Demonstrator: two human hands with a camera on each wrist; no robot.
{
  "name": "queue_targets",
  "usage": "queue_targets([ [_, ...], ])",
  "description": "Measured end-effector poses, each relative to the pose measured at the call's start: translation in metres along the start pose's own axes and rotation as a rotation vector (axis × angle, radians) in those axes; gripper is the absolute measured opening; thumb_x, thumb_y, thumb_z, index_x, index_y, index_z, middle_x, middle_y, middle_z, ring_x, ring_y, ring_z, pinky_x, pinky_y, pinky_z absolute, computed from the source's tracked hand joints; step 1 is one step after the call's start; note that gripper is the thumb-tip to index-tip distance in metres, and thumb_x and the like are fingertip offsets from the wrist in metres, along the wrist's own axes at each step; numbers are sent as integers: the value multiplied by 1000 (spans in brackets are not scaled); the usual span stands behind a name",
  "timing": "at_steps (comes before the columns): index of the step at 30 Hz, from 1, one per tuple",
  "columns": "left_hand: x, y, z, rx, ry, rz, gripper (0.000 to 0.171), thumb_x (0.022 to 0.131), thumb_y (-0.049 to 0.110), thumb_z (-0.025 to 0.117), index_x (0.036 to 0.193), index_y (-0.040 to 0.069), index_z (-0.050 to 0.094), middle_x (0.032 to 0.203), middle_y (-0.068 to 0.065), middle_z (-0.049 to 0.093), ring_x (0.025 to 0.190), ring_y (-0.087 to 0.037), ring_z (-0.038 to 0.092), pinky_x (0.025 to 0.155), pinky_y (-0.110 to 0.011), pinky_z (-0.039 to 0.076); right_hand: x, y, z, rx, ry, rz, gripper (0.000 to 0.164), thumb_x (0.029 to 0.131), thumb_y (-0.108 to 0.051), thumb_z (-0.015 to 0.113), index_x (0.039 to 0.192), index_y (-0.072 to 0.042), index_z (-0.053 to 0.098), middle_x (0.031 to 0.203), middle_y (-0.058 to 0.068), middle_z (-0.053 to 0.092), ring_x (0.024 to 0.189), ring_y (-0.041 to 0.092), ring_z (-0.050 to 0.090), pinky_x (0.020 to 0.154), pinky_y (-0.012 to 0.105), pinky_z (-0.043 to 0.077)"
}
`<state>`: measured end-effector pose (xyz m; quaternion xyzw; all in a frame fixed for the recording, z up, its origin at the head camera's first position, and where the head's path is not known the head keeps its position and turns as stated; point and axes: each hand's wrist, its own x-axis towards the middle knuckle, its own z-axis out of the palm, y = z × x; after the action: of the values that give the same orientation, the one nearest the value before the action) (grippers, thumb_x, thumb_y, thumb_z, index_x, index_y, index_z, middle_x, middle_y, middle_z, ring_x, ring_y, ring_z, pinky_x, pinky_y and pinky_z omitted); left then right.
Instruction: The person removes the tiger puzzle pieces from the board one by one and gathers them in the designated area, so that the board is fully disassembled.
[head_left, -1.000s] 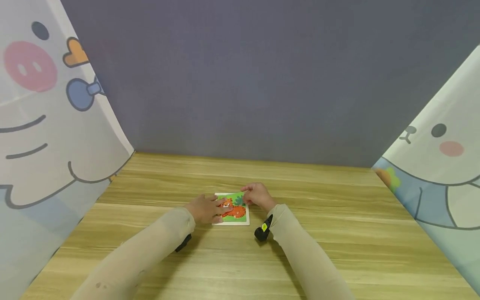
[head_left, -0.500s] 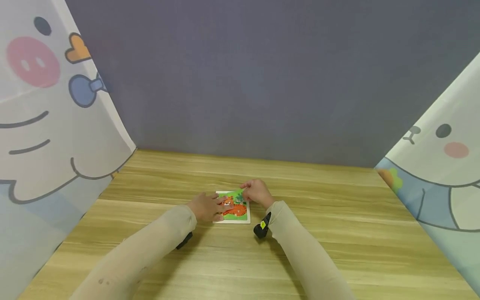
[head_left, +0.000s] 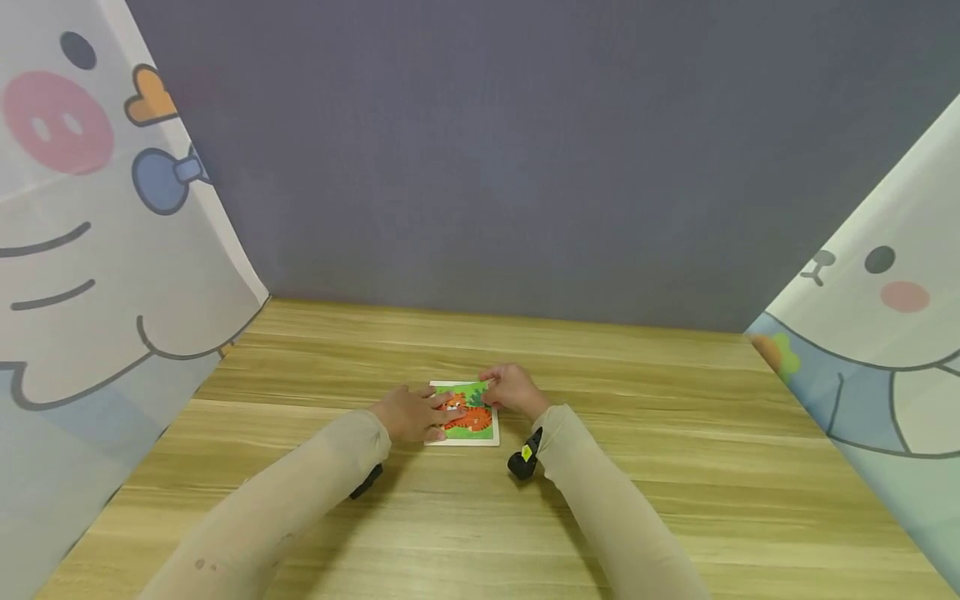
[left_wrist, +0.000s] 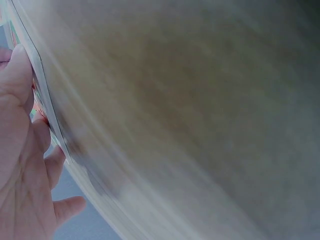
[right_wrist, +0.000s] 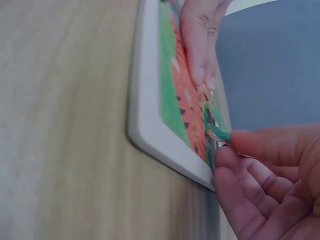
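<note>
A small jigsaw puzzle (head_left: 480, 443) with a white frame and an orange tiger on green lies in the middle of the table. My left hand (head_left: 408, 414) rests on its left part with fingers spread and straight, covering some of the tiger. In the left wrist view, the left hand (left_wrist: 20, 120) reaches over the frame's edge. At the far right corner, my right hand (head_left: 515, 390) pinches a green puzzle piece (right_wrist: 218, 133) between thumb and finger. The right wrist view has this piece tilted up from the picture, its end hidden by the fingertips.
The wooden table (head_left: 675, 467) spreads around the puzzle on all sides. A grey panel (head_left: 480, 167) stands at its back. Cartoon-printed sheets flank it, one on the left (head_left: 135, 267) and one on the right (head_left: 922, 350). Each wrist carries a black camera mount (head_left: 522, 462).
The right fingertips shift slightly at the puzzle's far right corner, and the tilt of the green puzzle piece alters a little. The left hand stays in place on the puzzle.
</note>
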<state>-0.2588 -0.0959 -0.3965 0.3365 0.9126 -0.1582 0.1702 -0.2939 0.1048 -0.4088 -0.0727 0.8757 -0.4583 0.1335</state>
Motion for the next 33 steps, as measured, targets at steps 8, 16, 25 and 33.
queue_targets([
  [8,0,4,-6,-38,-3,3,55,99,52,34,152,37,27,158,6,23,142,-23,25,109,-52,29,4,9,-2,105,7,19,32,76,13,66,107,5,68,72,4,56,56,11,56,56,26,55],
  [16,3,2,-5,-53,-24,-18,55,99,53,34,152,39,25,158,7,19,143,-22,22,110,-53,27,5,14,-7,213,-54,23,37,79,12,65,115,5,65,79,7,60,64,13,61,65,29,57],
  [25,5,-2,-1,-57,-9,9,56,99,54,34,151,37,27,158,5,20,143,-24,23,109,-54,28,0,26,-22,224,-60,11,43,78,12,63,121,8,60,82,9,63,65,12,60,63,26,55],
  [33,1,-6,1,-139,1,48,55,100,50,38,151,33,30,158,1,20,143,-29,21,109,-57,26,-6,38,-35,222,-62,15,44,81,9,62,125,10,56,81,10,64,65,11,60,60,25,53],
])
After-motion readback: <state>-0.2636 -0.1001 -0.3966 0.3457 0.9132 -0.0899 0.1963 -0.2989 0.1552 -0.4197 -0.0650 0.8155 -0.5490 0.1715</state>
